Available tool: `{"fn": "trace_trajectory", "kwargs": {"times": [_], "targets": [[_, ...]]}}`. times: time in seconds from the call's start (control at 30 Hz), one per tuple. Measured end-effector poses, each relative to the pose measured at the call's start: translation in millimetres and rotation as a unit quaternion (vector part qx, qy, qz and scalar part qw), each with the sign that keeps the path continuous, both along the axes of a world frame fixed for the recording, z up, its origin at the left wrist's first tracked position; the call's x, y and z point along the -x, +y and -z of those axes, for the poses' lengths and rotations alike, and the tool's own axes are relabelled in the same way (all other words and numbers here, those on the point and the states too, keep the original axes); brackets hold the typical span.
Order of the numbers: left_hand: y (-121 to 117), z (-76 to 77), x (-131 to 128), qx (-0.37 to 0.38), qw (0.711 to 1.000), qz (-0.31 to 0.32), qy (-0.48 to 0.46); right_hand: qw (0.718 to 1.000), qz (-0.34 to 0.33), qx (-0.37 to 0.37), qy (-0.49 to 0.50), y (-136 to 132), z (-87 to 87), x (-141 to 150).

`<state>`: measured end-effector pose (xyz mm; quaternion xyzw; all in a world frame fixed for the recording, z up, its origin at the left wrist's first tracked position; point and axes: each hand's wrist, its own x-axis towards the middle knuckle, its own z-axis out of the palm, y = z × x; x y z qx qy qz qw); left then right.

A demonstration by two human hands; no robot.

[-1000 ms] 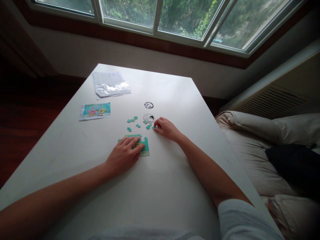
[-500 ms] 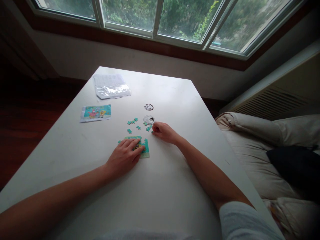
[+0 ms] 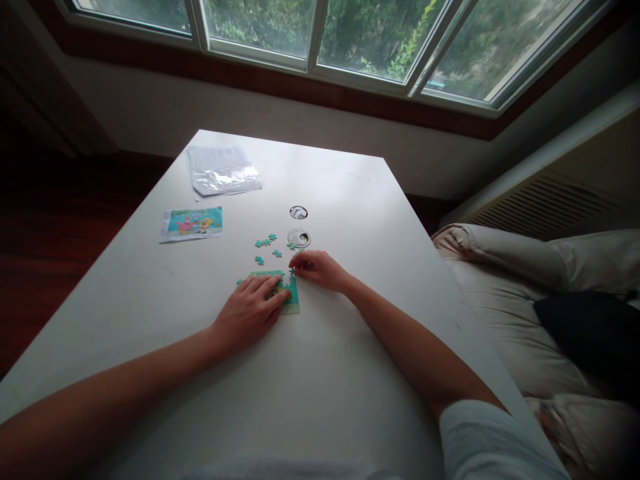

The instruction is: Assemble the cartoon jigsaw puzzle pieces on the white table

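A partly joined jigsaw puzzle (image 3: pixel 293 299), teal with a yellow figure, lies on the white table. My left hand (image 3: pixel 251 303) rests flat across its left part, fingers stretched out, covering much of the picture. At the puzzle's upper right edge, my right hand (image 3: pixel 320 270) pinches a small teal puzzle piece (image 3: pixel 292 272) between thumb and forefinger. Beyond the hands are several loose pieces, among them a puzzle piece (image 3: pixel 259 261) and another puzzle piece (image 3: pixel 277 253). Some pieces are partly hidden behind my right hand.
A cartoon picture sheet (image 3: pixel 194 223) lies left of the pieces. Papers in a clear plastic sleeve (image 3: pixel 224 171) are near the table's far left corner. Two round inserts, a near one (image 3: pixel 295 238) and a far one (image 3: pixel 299 212), sit in the tabletop. A beige sofa (image 3: pixel 500 313) stands right.
My right hand has moved left and slightly toward me, from the loose pieces to the puzzle's upper right edge, with a piece at its fingertips. My left hand has stayed on the puzzle.
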<state>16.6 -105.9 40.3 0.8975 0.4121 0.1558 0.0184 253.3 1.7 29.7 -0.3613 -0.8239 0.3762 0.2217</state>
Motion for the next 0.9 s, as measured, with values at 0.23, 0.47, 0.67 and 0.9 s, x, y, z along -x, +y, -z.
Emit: {"fn": "trace_trajectory", "kwargs": {"times": [0.23,0.47,0.67,0.9], "targets": [[-0.6,0.0,-1.2,-0.002,1.000,-0.001,0.004,0.996,-0.015,-0.083,-0.023,-1.7,-1.8,5.4],[-0.3,0.9,-0.9,-0.007,1.000,-0.001,0.017,0.991,-0.016,-0.127,-0.039,-1.8,0.6,5.9],[-0.6,0.4,-0.8,-0.009,1.000,-0.002,0.017,0.990,-0.012,-0.134,-0.045,-3.2,-0.4,7.1],[-0.4,1.7,-1.0,-0.001,1.000,-0.002,0.008,0.986,0.003,-0.156,-0.060,-4.3,0.5,8.0]]}}
